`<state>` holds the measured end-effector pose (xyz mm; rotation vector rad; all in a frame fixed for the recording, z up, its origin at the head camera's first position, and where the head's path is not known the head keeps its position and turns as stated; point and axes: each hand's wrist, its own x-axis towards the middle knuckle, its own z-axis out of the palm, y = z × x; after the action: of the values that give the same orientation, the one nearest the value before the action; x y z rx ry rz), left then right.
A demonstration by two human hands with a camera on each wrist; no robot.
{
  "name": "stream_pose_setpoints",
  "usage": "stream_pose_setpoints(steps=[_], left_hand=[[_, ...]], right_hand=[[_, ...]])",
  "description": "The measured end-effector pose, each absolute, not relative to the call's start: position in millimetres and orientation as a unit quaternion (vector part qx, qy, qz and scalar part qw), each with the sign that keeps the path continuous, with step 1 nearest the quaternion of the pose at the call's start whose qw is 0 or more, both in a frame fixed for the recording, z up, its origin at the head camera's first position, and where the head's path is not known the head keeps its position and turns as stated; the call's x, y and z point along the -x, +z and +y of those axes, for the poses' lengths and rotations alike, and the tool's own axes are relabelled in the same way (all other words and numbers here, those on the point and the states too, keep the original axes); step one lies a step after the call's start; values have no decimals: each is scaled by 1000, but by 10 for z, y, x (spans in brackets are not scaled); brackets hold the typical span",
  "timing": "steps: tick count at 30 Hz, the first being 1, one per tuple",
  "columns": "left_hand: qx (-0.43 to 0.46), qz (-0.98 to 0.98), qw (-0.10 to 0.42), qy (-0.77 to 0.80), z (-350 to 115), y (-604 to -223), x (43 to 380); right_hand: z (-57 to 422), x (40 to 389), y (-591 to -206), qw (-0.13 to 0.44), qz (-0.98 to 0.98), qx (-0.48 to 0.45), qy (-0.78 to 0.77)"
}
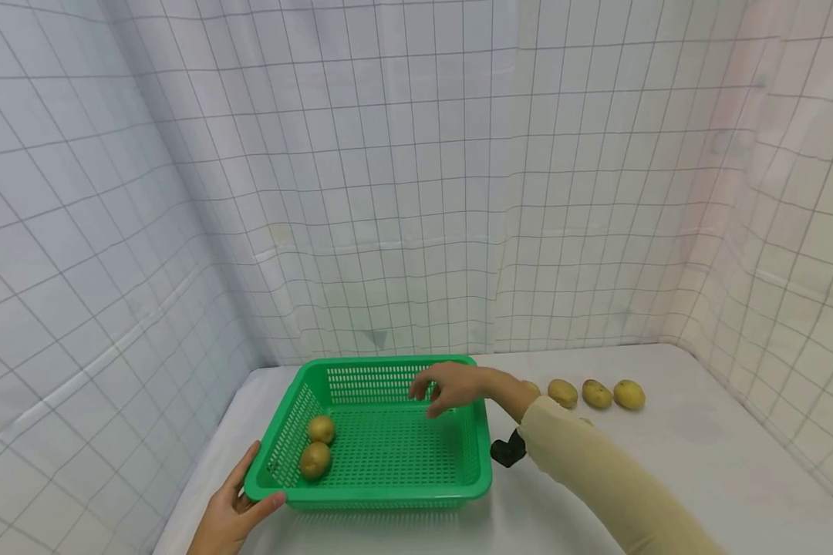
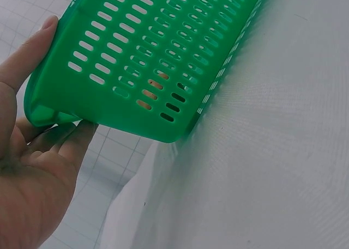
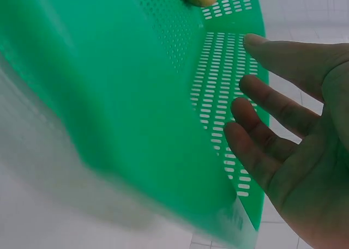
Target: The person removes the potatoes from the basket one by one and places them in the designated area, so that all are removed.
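A green plastic basket [image 1: 389,493] with slotted walls stands on the white table. At its near left corner my left hand [image 1: 227,515] holds the rim; in the left wrist view its thumb lies on one side of the rim and the fingers [image 2: 76,145] curl beneath. Two potatoes, one nearer [image 1: 315,461] and one just behind it [image 1: 322,429], lie against the basket's left side. Over the basket's right half hovers my right hand [image 1: 453,385], fingers spread and loosely bent. Nothing lies between its fingers and thumb in the right wrist view.
Right of the basket, several potatoes [image 1: 562,394] lie in a row on the table [image 1: 680,439], some partly hidden by my right arm. A black object [image 1: 507,450] shows beside the sleeve. White gridded curtains [image 1: 403,193] enclose the back and sides.
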<state>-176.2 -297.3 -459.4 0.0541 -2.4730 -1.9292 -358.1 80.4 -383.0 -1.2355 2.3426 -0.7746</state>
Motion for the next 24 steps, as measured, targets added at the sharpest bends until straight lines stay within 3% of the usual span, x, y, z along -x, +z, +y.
stream_pose_setpoints(steps=[24], left_hand=[[-25,-795,-1,-606,-2976,-4575,1757]], right_hand=[[447,3639,-3859,218,815,458,-281]])
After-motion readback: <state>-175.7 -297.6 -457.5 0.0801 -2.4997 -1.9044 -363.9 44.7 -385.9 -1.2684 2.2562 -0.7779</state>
